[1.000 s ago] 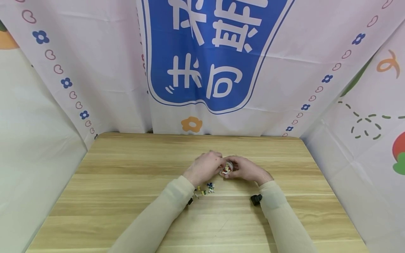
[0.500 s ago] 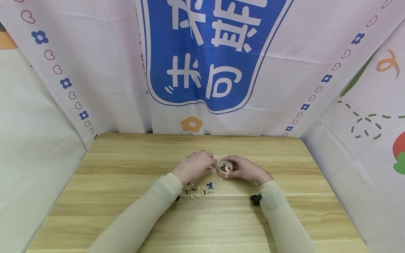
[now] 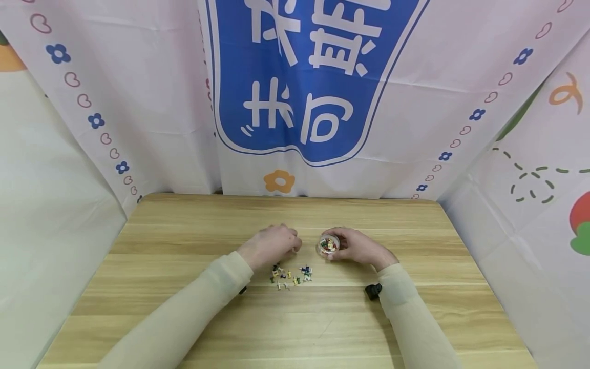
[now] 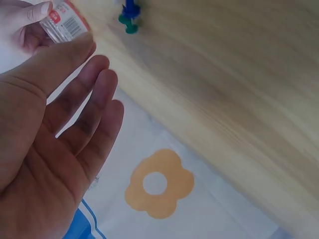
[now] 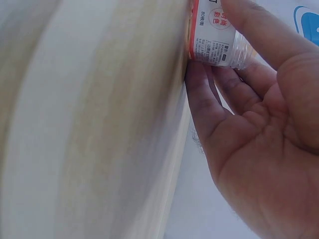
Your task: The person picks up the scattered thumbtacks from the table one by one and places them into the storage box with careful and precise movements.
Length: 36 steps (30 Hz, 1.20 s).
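On the tabletop stands a small clear round jar [image 3: 328, 246] with colourful push pins [image 3: 329, 245] inside and no lid on its mouth. My right hand [image 3: 357, 247] holds it from the right, thumb on one side and fingers on the other. In the right wrist view the jar's printed label [image 5: 214, 35] shows between them. To the jar's left, my left hand [image 3: 272, 245] hovers with fingers loosely bent. The left wrist view shows nothing held in its fingers [image 4: 102, 94]. Loose push pins [image 3: 296, 280], blue, green, yellow and white, lie scattered nearer the person.
The wooden table [image 3: 184, 302] reaches back to a printed cloth [image 3: 392, 174] hanging behind it. White cloth walls [image 3: 50, 205] enclose both sides. A black wrist camera [image 3: 373, 291] sits beside the right sleeve.
My left hand has withdrawn leftward from the jar's mouth, uncovering the pins inside and more loose pins on the table. The right hand and jar have stayed put.
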Tool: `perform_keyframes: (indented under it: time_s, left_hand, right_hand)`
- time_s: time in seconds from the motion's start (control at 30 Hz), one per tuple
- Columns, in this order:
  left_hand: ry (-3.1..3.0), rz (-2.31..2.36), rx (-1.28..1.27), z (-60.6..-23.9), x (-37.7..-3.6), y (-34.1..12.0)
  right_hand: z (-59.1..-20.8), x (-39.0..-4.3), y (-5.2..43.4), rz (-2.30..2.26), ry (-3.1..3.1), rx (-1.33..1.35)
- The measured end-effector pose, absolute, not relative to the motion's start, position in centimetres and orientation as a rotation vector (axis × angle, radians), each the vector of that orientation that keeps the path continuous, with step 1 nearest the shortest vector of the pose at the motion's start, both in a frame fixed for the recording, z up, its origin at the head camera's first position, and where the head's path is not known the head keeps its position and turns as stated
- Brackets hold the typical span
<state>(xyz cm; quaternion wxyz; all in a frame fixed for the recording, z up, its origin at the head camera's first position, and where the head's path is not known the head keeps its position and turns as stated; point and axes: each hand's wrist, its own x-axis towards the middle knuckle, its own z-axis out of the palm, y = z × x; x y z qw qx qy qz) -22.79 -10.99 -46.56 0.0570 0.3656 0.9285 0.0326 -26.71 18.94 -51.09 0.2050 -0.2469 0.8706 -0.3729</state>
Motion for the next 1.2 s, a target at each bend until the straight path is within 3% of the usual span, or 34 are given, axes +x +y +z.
perform_keyframes:
  time_s: [1.2]
  left_hand:
    - [2.707, 0.133, 1.088, -47.1, -22.1, -12.9]
  right_hand:
    - [-51.0, -26.8, 19.0, -1.038, 2.419, -0.689]
